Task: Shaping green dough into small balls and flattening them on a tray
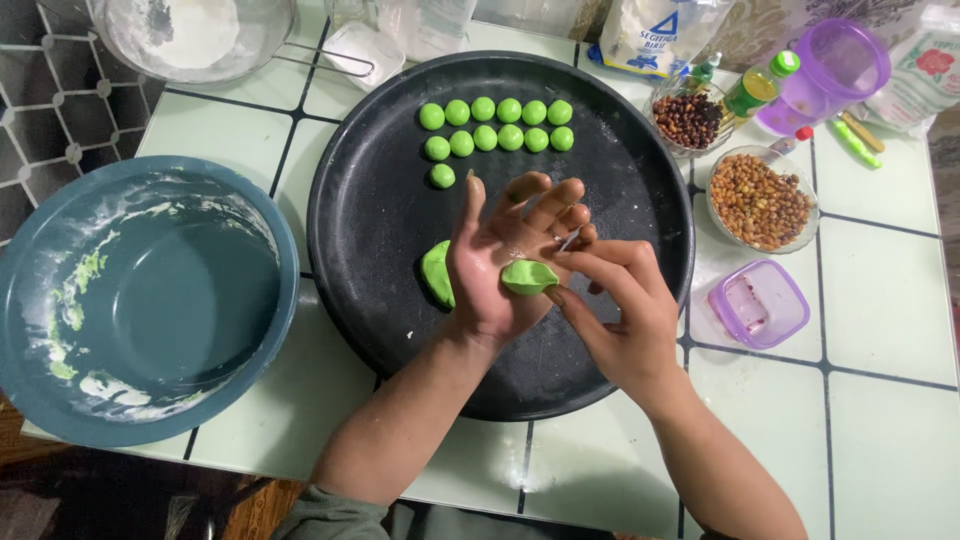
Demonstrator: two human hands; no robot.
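Left hand (500, 262), palm up and fingers spread wide, cradling a flattened piece of green dough (528, 276) above the round black tray (380, 250). Right hand (612, 305) pinching the dough's near edge between thumb and fingertips, remaining fingers loosely curled. Larger lump of green dough (436, 272) resting on the tray, just beside and partly hidden by the left palm.

Probable hazards: tearing of the thin dough if pinched or pulled too hard; sticking to the moist palm; slipping off the open hand onto the tray. Flattening of the lump under the left wrist also possible, given its closeness.

On the tray's far half: small green dough balls (497, 125) in two rows, plus one alone below, each near or touching its neighbour. At left: large teal bowl (60, 290), holding only smears of flour and green dough. Far left: glass bowl of white flour (195, 35). At right: glass dish of light brown nuts (760, 202), a smaller dish of dark kernels (688, 118), a purple lidless box (758, 303) of unclear contents, a purple jug (825, 70).
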